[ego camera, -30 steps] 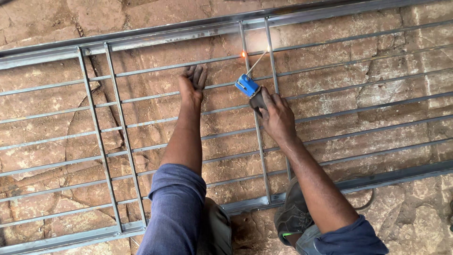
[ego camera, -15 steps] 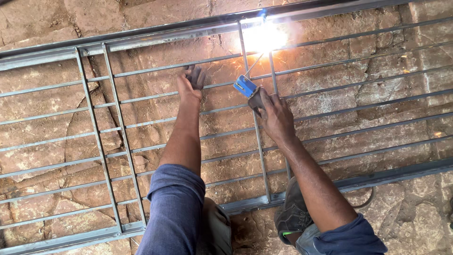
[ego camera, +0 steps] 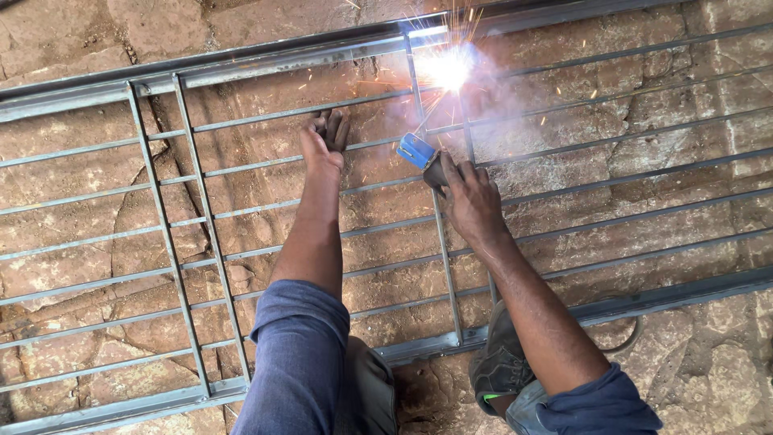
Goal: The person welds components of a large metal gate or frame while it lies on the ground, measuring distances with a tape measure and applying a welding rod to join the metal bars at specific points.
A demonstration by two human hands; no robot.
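From the head view, your right hand (ego camera: 473, 201) is closed round the blue-tipped welding holder (ego camera: 420, 153), sparks at one o'clock. Your left hand (ego camera: 324, 145) lies flat and empty on the metal grille (ego camera: 201, 201), stiff, heavy, likely hot; grip cool outer bars.

One head-worn camera looks steeply down from above the person, close over both forearms, facing a metal grille (ego camera: 201, 266) lying flat on stone paving (ego camera: 72, 40). No second view overlaps it.
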